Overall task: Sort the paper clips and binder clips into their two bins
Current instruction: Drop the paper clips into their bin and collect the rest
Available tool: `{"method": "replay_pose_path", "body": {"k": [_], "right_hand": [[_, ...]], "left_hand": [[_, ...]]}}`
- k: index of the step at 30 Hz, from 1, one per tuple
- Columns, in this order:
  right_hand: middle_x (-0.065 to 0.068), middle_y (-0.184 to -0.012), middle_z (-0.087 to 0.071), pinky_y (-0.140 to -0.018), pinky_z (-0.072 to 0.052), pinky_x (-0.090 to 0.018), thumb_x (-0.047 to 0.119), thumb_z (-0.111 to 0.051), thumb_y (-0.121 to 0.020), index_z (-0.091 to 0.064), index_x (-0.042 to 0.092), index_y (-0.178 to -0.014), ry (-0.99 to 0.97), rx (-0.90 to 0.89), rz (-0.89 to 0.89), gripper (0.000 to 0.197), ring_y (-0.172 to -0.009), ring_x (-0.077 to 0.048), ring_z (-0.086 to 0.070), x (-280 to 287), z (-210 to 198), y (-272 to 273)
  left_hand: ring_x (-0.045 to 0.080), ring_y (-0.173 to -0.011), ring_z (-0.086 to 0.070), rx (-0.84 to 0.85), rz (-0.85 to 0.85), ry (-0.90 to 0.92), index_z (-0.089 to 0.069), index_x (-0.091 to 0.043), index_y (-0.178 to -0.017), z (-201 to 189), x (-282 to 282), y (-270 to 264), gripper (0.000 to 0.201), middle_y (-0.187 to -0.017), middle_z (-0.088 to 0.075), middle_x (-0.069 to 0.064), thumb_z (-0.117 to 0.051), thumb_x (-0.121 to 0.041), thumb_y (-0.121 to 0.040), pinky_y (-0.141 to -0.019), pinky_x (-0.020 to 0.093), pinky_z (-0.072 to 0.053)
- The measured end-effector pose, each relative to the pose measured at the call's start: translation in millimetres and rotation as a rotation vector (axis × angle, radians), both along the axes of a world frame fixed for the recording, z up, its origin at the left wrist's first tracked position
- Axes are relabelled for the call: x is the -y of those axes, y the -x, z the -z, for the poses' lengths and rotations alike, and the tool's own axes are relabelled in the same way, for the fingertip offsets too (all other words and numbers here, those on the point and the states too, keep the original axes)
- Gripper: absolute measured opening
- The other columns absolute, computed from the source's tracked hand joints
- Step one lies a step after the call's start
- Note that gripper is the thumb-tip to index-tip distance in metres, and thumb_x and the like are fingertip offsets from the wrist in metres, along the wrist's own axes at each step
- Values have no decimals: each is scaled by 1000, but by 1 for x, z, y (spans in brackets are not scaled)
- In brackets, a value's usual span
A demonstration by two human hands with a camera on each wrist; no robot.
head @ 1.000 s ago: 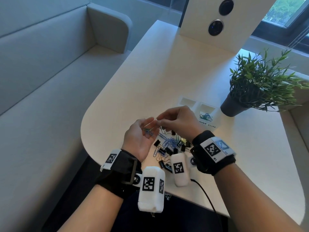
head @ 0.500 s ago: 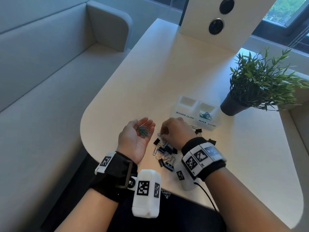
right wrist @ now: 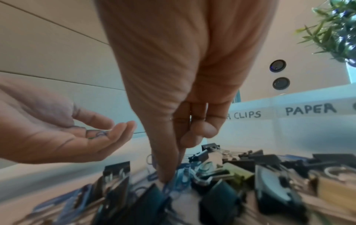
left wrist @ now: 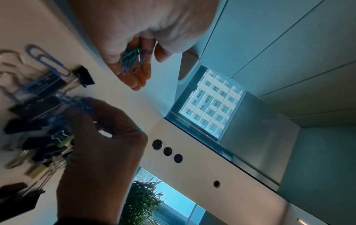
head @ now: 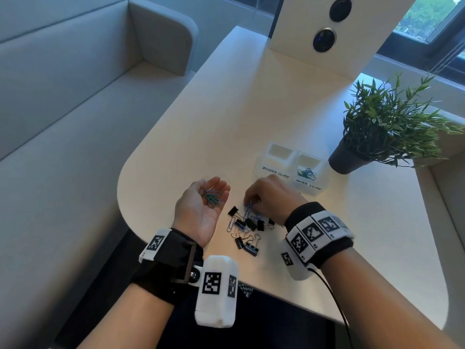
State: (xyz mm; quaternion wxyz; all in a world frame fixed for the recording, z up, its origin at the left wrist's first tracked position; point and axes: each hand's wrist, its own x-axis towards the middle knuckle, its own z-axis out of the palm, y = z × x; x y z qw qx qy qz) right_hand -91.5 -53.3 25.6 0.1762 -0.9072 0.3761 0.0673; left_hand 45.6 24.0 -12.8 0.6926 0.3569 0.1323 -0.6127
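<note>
Several paper clips (head: pixel 212 197) rest in cupped left hand (head: pixel 201 210); right-hand fingers (right wrist: pixel 163 167) pinch blurred blue clip (right wrist: pixel 179 179).

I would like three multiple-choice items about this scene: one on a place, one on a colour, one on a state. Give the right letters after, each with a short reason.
1. Where do the loose paper clips already picked up lie?
A. in the palm of the left hand
B. on the sofa
C. in the plant pot

2. What colour are most binder clips in the pile on the table?
A. red
B. black
C. white

3. In what state is the bin marked BINDER CLIPS?
A. holding paper clips
B. tipped on its side
C. upright, with nothing seen inside

Answers:
1 A: the head view shows blue and green clips on the upturned palm.
2 B: the clips by the right hand are mostly black.
3 C: it stands upright beside the PAPER CLIPS bin, and only that one shows clips.
</note>
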Motion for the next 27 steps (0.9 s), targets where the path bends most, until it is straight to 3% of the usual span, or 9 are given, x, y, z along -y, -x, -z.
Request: {"method": "replay_pose_path", "body": {"k": [5, 11, 14, 17, 23, 27], "right_hand": [[4, -82, -58, -74, -53, -23, 7, -63, -85, -71, 14, -83, 2, -50, -49, 11, -78, -13, -60, 3, -1, 0], [6, -79, -59, -73, -55, -23, 9, -63, -86, -71, 16, -95, 24, -26, -90, 14, -73, -11, -61, 3, 0, -1], [5, -73, -59, -68, -54, -25, 6, -60, -83, -71, 15, -82, 24, -33, -94, 14, -69, -14, -61, 4, 1, -2], [-1, -76, -60, -64, -54, -26, 8, -58, -83, -67, 10, -79, 30, -53, -89, 9, -68, -17, -59, 4, 4, -3], [-6, -79, -62, -67, -56, -32, 10, -54, -86, -64, 5, -83, 66, -62, -128, 12, -69, -20, -60, 0, 7, -2], [-5, -85, -70, -75, -58, -28, 7, -56, -89, -72, 8, -89, 31, 46, -35, 16, -73, -15, -65, 5, 5, 1]], "left_hand": [[24, -86, -62, 0, -3, 6, -62, 1, -98, -1, 0, 0, 29, -91, -63, 15, -41, -19, -98, -77, 29, -54], [25, -85, -63, 8, 5, 5, -62, 2, -101, 0, 1, 2, 29, -91, -63, 15, -42, -19, -98, -75, 29, -54], [25, -83, -63, 5, 3, 9, -62, 3, -100, 1, 2, 2, 29, -90, -63, 15, -42, -18, -97, -74, 29, -54], [25, -84, -63, 8, 3, 4, -62, 3, -98, 1, 3, 3, 29, -90, -63, 15, -42, -18, -97, -75, 29, -54], [25, -84, -63, 14, 11, -1, -62, 3, -101, 1, 3, 5, 29, -90, -63, 15, -43, -18, -97, -73, 29, -54], [25, -85, -63, 14, 4, -4, -62, 3, -100, 1, 4, 5, 28, -91, -63, 15, -43, -18, -97, -75, 29, -54]]}}
